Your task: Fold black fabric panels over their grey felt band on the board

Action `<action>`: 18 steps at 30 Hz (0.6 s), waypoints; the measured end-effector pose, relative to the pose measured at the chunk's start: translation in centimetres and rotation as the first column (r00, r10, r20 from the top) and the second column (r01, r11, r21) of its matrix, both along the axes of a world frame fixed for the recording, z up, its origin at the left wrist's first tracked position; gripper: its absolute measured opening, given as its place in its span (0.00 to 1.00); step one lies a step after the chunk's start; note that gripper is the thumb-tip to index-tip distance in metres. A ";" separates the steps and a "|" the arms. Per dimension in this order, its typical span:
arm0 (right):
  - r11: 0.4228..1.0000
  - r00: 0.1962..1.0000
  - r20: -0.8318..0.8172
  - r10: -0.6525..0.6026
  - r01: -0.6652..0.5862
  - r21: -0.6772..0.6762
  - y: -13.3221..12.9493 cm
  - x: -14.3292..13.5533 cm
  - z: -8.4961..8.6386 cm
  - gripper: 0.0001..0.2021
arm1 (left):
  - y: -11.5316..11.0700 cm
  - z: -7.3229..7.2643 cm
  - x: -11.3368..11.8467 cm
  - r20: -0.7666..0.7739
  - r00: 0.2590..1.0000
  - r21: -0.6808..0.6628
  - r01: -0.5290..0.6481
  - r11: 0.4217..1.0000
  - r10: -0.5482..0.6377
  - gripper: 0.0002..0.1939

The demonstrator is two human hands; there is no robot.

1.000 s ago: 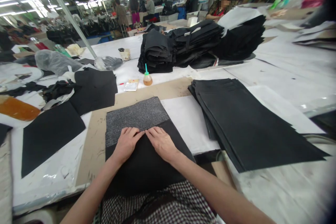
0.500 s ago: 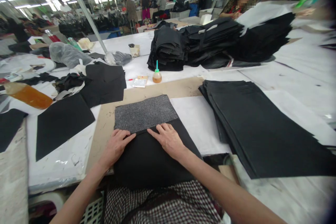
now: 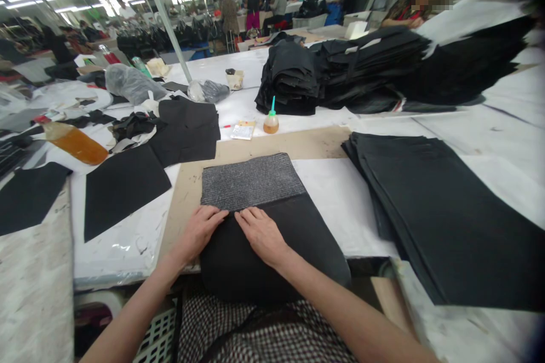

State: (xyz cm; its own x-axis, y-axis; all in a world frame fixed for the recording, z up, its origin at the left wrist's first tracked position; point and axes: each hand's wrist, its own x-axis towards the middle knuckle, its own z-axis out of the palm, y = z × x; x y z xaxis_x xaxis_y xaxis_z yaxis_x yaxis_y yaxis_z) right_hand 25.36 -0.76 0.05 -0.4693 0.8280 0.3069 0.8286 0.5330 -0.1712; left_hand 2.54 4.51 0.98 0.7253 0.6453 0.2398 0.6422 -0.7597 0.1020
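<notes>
A black sheet of material (image 3: 272, 249) lies in front of me, its near end hanging over the table edge onto the checkered apron. Along its far part runs a grey textured panel (image 3: 251, 181). My left hand (image 3: 208, 227) rests at the left end of the line where grey meets black, fingers laid on it. Just to the right, my right hand (image 3: 259, 232) presses the same line with fingers stretched out flat. The fingertips of the two hands are close together. Neither hand grips the sheet; what lies beneath the fingers is hidden.
Right of me lies a stack of black sheets (image 3: 451, 215). Bundled black pieces (image 3: 340, 74) stand behind. A small squeeze bottle (image 3: 271, 123) is upright ahead; an amber-filled bottle (image 3: 76, 142) lies left near loose black pieces (image 3: 128, 187). A pole (image 3: 166, 17) rises beyond.
My view has turned slightly left, so everything sits further right. My right hand has slid left along the line, toward my left hand, and its fingers are closer together.
</notes>
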 end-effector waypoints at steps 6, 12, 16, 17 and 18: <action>1.000 1.000 0.029 0.006 -0.005 -0.025 0.2 0.0 0.8 0.23 | 0.0 -0.9 -3.8 0.086 0.996 -0.016 -0.016 1.000 0.017 0.16; 1.000 0.997 0.075 0.013 -0.011 -0.018 0.5 -0.6 1.5 0.24 | -0.2 -0.8 -4.3 -0.008 1.000 0.025 0.025 0.999 -0.025 0.21; 1.000 0.996 0.091 0.014 -0.014 -0.002 0.6 -1.0 1.7 0.21 | -0.6 0.0 -3.9 -0.104 0.994 0.033 0.024 0.999 -0.021 0.21; 1.000 0.996 0.092 0.010 -0.010 0.004 0.7 -1.2 1.7 0.19 | -0.7 0.2 -3.7 -0.127 0.992 0.041 0.026 0.999 -0.020 0.22; 1.000 0.996 0.089 0.009 -0.010 0.012 0.7 -1.6 1.7 0.18 | -0.8 0.4 -3.7 -0.149 0.989 0.050 0.027 0.998 -0.020 0.22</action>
